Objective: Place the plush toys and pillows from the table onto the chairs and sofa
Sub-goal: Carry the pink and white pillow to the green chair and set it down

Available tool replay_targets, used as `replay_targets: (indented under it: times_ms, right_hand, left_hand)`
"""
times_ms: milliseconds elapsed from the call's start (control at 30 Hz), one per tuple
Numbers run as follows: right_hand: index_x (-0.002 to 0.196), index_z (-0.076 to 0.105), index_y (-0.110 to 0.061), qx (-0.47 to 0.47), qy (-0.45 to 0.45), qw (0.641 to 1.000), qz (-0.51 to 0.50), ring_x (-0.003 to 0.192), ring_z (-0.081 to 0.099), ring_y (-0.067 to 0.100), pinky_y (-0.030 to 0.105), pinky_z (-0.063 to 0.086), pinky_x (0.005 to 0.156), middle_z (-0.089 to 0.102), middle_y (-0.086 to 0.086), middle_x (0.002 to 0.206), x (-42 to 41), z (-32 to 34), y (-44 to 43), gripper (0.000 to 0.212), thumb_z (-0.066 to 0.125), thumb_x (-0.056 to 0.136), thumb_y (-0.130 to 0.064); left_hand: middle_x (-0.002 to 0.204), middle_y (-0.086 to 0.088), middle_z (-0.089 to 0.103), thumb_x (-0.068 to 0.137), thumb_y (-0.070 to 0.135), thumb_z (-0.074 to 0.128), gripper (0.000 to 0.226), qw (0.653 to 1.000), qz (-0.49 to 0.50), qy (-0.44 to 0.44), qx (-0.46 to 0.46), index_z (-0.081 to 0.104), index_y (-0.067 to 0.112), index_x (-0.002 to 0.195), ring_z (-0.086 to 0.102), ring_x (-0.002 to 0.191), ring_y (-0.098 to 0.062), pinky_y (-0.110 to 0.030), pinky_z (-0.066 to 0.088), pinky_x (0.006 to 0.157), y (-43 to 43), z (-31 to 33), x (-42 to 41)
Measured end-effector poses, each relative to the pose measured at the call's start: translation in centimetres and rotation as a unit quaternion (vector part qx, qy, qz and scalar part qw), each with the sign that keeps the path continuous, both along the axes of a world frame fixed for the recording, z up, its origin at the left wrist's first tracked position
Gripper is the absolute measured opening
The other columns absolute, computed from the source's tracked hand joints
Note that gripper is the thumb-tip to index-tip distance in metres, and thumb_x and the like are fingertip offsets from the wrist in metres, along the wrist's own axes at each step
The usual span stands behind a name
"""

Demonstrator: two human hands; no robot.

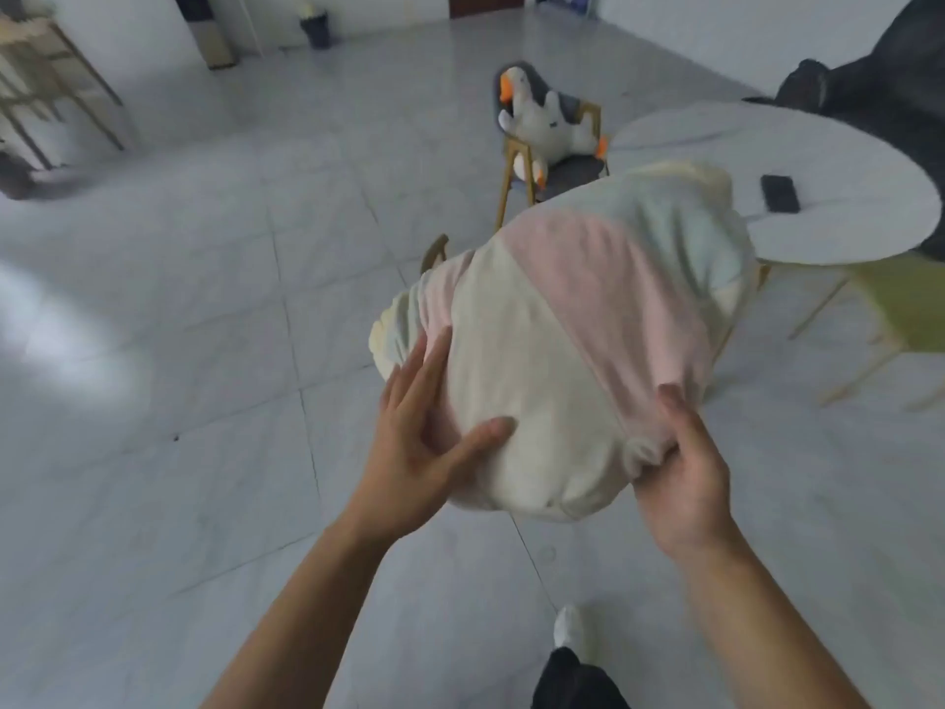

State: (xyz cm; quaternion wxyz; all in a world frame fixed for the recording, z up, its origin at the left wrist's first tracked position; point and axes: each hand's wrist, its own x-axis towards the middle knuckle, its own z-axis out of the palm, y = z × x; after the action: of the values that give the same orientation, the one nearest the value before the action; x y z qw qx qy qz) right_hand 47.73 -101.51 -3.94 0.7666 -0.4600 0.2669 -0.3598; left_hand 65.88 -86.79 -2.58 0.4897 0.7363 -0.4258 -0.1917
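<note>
A big round pillow (562,319) in cream, pink and pale blue patches fills the middle of the view, held above the floor. My left hand (424,437) presses flat against its lower left side, fingers spread. My right hand (680,468) pinches a bunched fold of fabric at its lower right edge. A white goose plush (542,120) with an orange beak sits on a wooden chair (511,176) beyond the pillow. The white oval table (844,161) stands at the right.
A black phone (780,193) lies on the table. A yellow-green chair (900,304) stands under the table's near edge. A dark sofa (879,84) is at the far right. A wooden rack (46,84) stands far left, a dark bin (317,28) by the back wall.
</note>
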Motion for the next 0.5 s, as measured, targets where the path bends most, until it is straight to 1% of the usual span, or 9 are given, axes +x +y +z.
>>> replay_targets:
  times_ms: [67, 133, 167, 200, 267, 333, 400, 433, 500]
  right_hand:
    - [0.151, 0.044, -0.017, -0.014, -0.008, 1.0, -0.022, 0.133, 0.056, 0.016, 0.032, 0.048, 0.107, 0.059, -0.001, 0.145, 1.2, -0.9, -4.2, 0.107, 0.082, 0.064, -0.067]
    - [0.158, 0.032, -0.021, -0.032, -0.014, 0.999, -0.038, 0.141, 0.048, 0.015, 0.032, 0.044, 0.111, 0.05, -0.004, 0.154, 3.1, -2.1, -8.7, 0.108, 0.074, 0.072, -0.072]
    - [0.159, 0.027, -0.023, -0.041, -0.012, 0.998, -0.044, 0.141, 0.048, 0.014, 0.034, 0.042, 0.111, 0.05, -0.005, 0.155, 4.3, -2.5, -11.0, 0.108, 0.071, 0.075, -0.073]
    - [0.161, 0.023, -0.025, -0.045, -0.01, 0.998, -0.046, 0.138, 0.051, 0.014, 0.035, 0.042, 0.108, 0.052, -0.006, 0.153, 5.5, -2.8, -13.4, 0.108, 0.069, 0.076, -0.073]
    - [0.16, 0.021, -0.031, -0.048, -0.012, 0.997, -0.056, 0.131, 0.057, 0.013, 0.034, 0.046, 0.103, 0.055, -0.006, 0.149, 7.9, -2.9, -18.2, 0.108, 0.071, 0.074, -0.073]
    - [0.154, 0.031, -0.038, -0.058, -0.009, 0.995, -0.083, 0.132, 0.058, 0.017, 0.035, 0.05, 0.105, 0.05, -0.003, 0.153, 10.6, -3.0, -23.3, 0.093, 0.073, 0.076, -0.067]
    - [0.143, 0.042, -0.049, -0.058, 0.029, 0.992, -0.111, 0.135, 0.054, 0.014, 0.037, 0.045, 0.111, 0.045, -0.009, 0.154, 13.6, -3.5, -28.2, 0.075, 0.073, 0.077, -0.066]
    - [0.142, 0.039, -0.052, -0.055, 0.073, 0.99, -0.109, 0.138, 0.048, 0.007, 0.038, 0.039, 0.116, 0.04, -0.015, 0.155, 15.0, -4.3, -30.4, 0.073, 0.071, 0.078, -0.068]
    - [0.15, 0.021, -0.057, -0.048, 0.173, 0.983, -0.045, 0.143, 0.031, -0.004, 0.04, 0.025, 0.124, 0.026, -0.025, 0.159, 17.9, -6.2, -33.8, 0.085, 0.062, 0.078, -0.076]
  left_hand:
    - [0.147, 0.032, 0.047, 0.088, 0.053, 0.068, 0.068, 1.0, 0.016, 0.004, 0.004, 0.04, 0.045, 0.149, 0.043, 0.139, 0.004, -0.024, 0.041, 0.111, -5.9, -1.0, 1.8]
    - [0.117, 0.019, 0.072, 0.096, 0.041, 0.064, 0.042, 0.997, 0.069, 0.034, 0.006, 0.059, 0.041, 0.137, 0.068, 0.105, -0.006, -0.029, 0.054, 0.089, -11.7, -2.3, 3.6]
    - [0.098, 0.008, 0.077, 0.098, 0.039, 0.061, 0.031, 0.993, 0.1, 0.056, 0.006, 0.068, 0.035, 0.128, 0.069, 0.087, -0.012, -0.033, 0.054, 0.078, -14.5, -3.1, 4.5]
    - [0.086, -0.004, 0.074, 0.099, 0.04, 0.059, 0.025, 0.988, 0.129, 0.088, 0.003, 0.074, 0.028, 0.115, 0.065, 0.078, -0.017, -0.036, 0.052, 0.074, -17.1, -3.6, 5.5]
    - [0.082, -0.012, 0.07, 0.101, 0.038, 0.057, 0.025, 0.966, 0.19, 0.178, -0.008, 0.073, 0.018, 0.099, 0.062, 0.077, -0.018, -0.036, 0.051, 0.072, -21.7, -4.1, 7.6]
    - [0.086, -0.004, 0.074, 0.102, 0.033, 0.057, 0.023, 0.937, 0.23, 0.262, -0.031, 0.074, 0.018, 0.1, 0.067, 0.082, -0.012, -0.028, 0.054, 0.072, -25.3, -4.1, 9.8]
    - [0.093, 0.0, 0.076, 0.103, 0.03, 0.056, 0.023, 0.918, 0.24, 0.311, -0.052, 0.074, 0.017, 0.105, 0.07, 0.088, -0.012, -0.027, 0.055, 0.076, -28.4, -4.0, 12.2]
    - [0.095, 0.0, 0.076, 0.103, 0.03, 0.055, 0.023, 0.912, 0.24, 0.329, -0.056, 0.074, 0.017, 0.107, 0.07, 0.09, -0.014, -0.03, 0.056, 0.077, -29.6, -3.9, 13.3]
    - [0.099, -0.003, 0.077, 0.104, 0.03, 0.053, 0.025, 0.901, 0.237, 0.357, -0.06, 0.072, 0.016, 0.11, 0.072, 0.092, -0.018, -0.037, 0.058, 0.079, -31.6, -4.2, 15.5]
